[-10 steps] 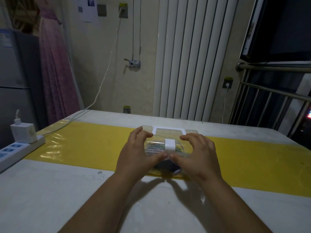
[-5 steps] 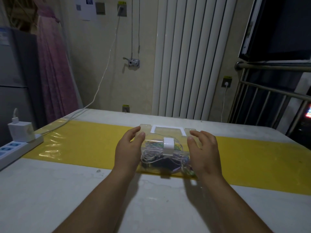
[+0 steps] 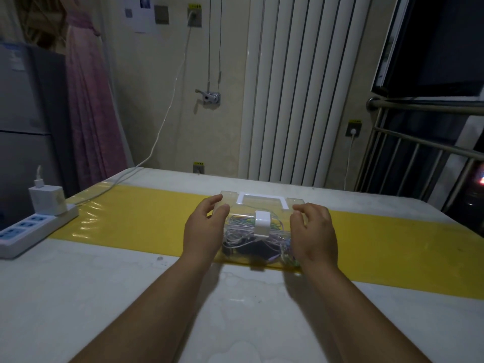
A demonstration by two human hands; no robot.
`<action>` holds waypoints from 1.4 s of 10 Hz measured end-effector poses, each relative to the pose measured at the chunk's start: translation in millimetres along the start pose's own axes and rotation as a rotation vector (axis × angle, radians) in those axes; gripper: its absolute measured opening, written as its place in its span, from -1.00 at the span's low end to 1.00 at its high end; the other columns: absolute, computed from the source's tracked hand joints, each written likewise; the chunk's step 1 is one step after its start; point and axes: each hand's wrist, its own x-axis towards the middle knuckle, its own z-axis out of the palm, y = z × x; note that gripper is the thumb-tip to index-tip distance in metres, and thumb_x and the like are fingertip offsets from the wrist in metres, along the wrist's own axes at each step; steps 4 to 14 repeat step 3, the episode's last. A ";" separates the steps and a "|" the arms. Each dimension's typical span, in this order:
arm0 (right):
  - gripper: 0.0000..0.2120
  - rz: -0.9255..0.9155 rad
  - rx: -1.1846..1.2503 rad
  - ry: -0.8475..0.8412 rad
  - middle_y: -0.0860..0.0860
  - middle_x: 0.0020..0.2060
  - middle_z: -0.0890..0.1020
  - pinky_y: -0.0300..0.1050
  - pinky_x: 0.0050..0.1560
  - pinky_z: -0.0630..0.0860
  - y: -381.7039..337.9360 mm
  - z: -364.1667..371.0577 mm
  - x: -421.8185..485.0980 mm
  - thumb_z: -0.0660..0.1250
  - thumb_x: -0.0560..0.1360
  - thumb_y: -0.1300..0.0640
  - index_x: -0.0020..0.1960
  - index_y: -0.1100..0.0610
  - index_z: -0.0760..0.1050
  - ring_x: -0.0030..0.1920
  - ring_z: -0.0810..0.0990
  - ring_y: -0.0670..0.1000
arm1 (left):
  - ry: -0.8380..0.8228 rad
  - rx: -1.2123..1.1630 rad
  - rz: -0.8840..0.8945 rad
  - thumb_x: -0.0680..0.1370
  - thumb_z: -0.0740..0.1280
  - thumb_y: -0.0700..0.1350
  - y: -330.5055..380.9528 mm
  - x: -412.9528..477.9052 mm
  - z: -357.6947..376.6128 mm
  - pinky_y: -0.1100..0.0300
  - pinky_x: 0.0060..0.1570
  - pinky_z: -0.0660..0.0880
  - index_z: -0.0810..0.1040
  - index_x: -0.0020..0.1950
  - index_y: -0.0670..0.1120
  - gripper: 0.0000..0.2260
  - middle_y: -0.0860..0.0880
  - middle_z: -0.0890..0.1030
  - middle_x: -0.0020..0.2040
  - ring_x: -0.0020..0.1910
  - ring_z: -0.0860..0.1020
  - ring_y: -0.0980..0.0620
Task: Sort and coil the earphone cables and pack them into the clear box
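The clear box [image 3: 295, 201] sits on the yellow mat, its lid down with a white latch [image 3: 262, 223] on top and a white handle [image 3: 262, 201] at its far edge. Tangled earphone cables [image 3: 239, 231] in white, green, purple and black show through the lid. My left hand [image 3: 204, 231] lies against the box's left side with its fingers loosely curved. Against the right side, my right hand [image 3: 313, 233] is held the same way. Neither hand grips anything, and I cannot tell whether the palms touch the walls.
A yellow mat [image 3: 136, 218] runs across the white table [image 3: 104, 297]. At the left edge lies a power strip [image 3: 23, 234] with a white charger [image 3: 47, 203] plugged in; its cable trails to the wall. A metal railing [image 3: 419, 158] stands at the far right.
Both hands came off the white latch, where the thumbs met, and moved apart to the box's left and right sides. The box has not moved.
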 end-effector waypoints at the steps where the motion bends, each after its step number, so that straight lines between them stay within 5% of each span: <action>1: -0.75 -0.020 -0.043 -0.058 0.01 0.16 0.49 -0.33 -0.25 0.29 -2.4 -3.9 1.5 0.12 0.60 0.07 0.13 0.05 0.53 0.00 0.44 -0.04 | -0.015 0.020 -0.009 0.57 0.27 -0.02 4.8 -0.6 0.4 0.18 -0.05 0.49 0.53 0.28 0.03 -0.72 0.05 0.60 0.16 0.09 0.54 0.07; 3: -0.67 -0.065 -0.117 -0.038 0.04 0.32 0.49 -0.12 0.22 0.38 -0.7 -13.8 0.4 0.11 0.62 0.02 0.26 0.06 0.54 0.28 0.42 0.05 | -0.018 0.231 0.086 0.60 0.23 0.08 7.2 -10.4 -8.0 0.06 0.17 0.45 0.43 0.39 0.06 -0.64 0.04 0.52 0.30 0.26 0.47 0.02; 14: -0.67 -0.065 -0.117 -0.038 0.04 0.32 0.49 -0.12 0.22 0.38 -0.7 -13.8 0.4 0.11 0.62 0.02 0.26 0.06 0.54 0.28 0.42 0.05 | -0.018 0.231 0.086 0.60 0.23 0.08 7.2 -10.4 -8.0 0.06 0.17 0.45 0.43 0.39 0.06 -0.64 0.04 0.52 0.30 0.26 0.47 0.02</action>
